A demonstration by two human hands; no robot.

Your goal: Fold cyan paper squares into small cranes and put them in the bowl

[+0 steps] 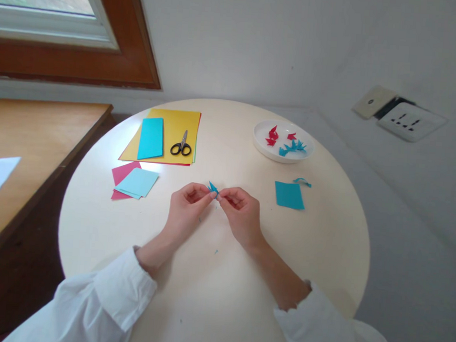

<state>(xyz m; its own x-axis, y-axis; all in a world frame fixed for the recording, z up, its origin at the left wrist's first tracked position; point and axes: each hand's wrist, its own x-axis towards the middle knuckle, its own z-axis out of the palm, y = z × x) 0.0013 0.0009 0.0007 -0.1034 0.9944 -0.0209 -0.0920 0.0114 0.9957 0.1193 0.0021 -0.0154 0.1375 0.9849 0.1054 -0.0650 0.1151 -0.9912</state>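
Note:
At the middle of the round cream table (92,219), my left hand (186,204) and my right hand (239,208) meet, both pinching a tiny folded blue paper piece (213,187) between fingertips. To the right lies a blue paper square (289,195) with a thin blue paper scrap (302,182) beside it. A white plate (262,141) farther back holds several small folded red and blue paper pieces.
Black-handled scissors (181,144) and a blue sheet (151,138) lie on a yellow sheet (176,125) at the back left. Pink and light blue papers (133,181) lie nearer. A wooden desk (30,141) stands left; wall sockets (411,121) at right.

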